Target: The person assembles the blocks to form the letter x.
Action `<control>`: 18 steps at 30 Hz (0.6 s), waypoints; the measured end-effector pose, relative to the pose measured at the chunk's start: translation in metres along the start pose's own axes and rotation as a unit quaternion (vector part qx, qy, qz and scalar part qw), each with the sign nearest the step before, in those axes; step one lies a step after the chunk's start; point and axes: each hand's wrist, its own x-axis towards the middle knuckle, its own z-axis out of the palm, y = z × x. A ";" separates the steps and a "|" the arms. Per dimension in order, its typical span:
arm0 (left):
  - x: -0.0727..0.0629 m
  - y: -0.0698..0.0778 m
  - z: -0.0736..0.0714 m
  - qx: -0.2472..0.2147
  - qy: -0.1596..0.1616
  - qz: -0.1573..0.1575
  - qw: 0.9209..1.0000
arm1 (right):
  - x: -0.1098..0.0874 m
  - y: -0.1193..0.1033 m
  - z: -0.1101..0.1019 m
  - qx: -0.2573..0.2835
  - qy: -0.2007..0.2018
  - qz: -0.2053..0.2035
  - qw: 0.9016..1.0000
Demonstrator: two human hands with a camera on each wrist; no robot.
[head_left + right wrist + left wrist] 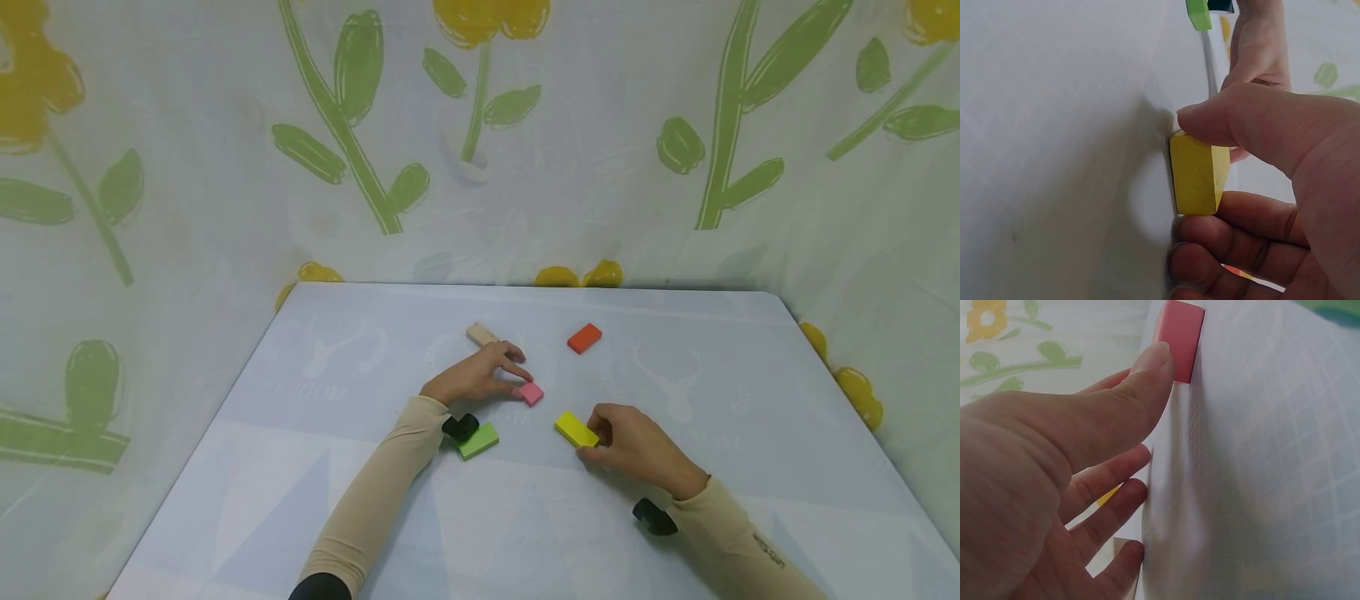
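Observation:
My left hand [480, 373] pinches a small pink block [532, 394] between thumb and index finger, down at the tabletop. In the left wrist view, the thumb lies against one end of the pink block [1182, 339] while the other fingers spread apart, their tips near the table. A yellow rectangular block [577, 429] is gripped by my right hand [641, 446]. Seen from the right wrist, thumb and fingers press opposite sides of the yellow block [1194, 175], which lies flat on the table surface.
A green block [478, 442] lies beside the left wrist. Beyond the left hand is a pale wooden block [481, 334], partly covered by the fingers. An orange-red block [584, 338] sits farther back on the white table [360, 517]. A flower-printed curtain [585, 167] stands behind the table.

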 end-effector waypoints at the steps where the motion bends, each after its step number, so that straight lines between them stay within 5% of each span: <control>1: 0.000 0.000 0.000 0.000 0.000 0.001 1.000 | 0.000 0.000 0.000 0.001 -0.001 0.002 1.000; 18: 0.002 -0.003 0.001 0.004 -0.001 0.003 1.000 | 0.008 -0.003 0.001 0.000 -0.006 0.004 1.000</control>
